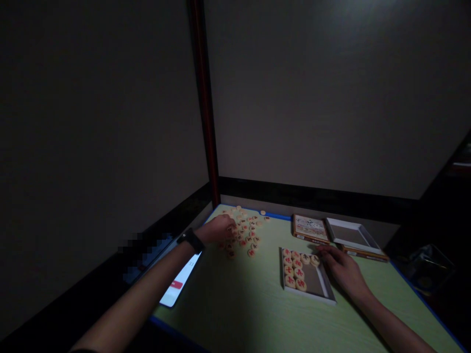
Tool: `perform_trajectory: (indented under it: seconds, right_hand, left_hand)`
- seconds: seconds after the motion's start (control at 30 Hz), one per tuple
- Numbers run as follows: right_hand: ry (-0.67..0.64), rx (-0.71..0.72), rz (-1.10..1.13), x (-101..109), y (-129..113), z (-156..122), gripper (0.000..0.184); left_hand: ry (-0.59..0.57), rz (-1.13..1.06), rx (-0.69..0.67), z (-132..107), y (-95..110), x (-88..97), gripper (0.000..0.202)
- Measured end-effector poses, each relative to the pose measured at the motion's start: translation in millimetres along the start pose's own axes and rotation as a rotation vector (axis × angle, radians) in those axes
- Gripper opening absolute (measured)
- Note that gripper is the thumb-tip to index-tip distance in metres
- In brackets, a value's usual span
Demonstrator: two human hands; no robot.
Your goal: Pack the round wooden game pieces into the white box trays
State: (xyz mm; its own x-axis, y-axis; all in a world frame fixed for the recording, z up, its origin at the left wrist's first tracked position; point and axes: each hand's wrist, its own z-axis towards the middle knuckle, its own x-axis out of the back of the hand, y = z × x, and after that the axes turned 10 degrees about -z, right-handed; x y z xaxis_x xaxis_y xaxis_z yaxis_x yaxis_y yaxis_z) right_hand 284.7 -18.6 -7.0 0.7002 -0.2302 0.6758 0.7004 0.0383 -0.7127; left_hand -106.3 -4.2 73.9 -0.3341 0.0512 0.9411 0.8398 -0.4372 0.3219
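Observation:
My left hand (pixel 220 228), with a dark band on its wrist, reaches into loose round Chinese chess pieces (pixel 251 234). Its fingers are curled together among them, and whatever lies between the fingertips is hidden. A shallow white-rimmed box (pixel 311 295) lies to the right, partly filled with pieces. Two columns of red-marked pieces (pixel 289 270) fill its left side, and two dark-marked pieces (pixel 305 258) sit along its far side. My right hand (pixel 342 268) is at the box's far right corner, fingers stretched out by the rim and the corner piece; no held piece shows.
Behind the box lie a printed flat box (pixel 311 228) and an empty white tray (pixel 352 234) on another box (pixel 364 253). A lit phone or tablet (pixel 181 280) lies at the left edge of the green table (pixel 253 314). Walls meet behind the table.

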Motion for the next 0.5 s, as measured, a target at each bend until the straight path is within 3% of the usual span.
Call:
perform_trajectory:
  seconds: [0.13, 0.3, 0.5]
  right_hand:
    - [0.018, 0.018, -0.012, 0, 0, 0, 0.039]
    - [0.028, 0.037, -0.020, -1, 2, 0, 0.038]
    - [0.008, 0.030, -0.034, 1, -2, -1, 0.041]
  left_hand:
    - [-0.069, 0.037, -0.024, -9, 12, 0.7, 0.008]
    - [-0.069, 0.042, -0.021, -13, 14, 10.5, 0.007]
    - [-0.078, -0.009, -0.020, -19, 11, 13.6, 0.023]
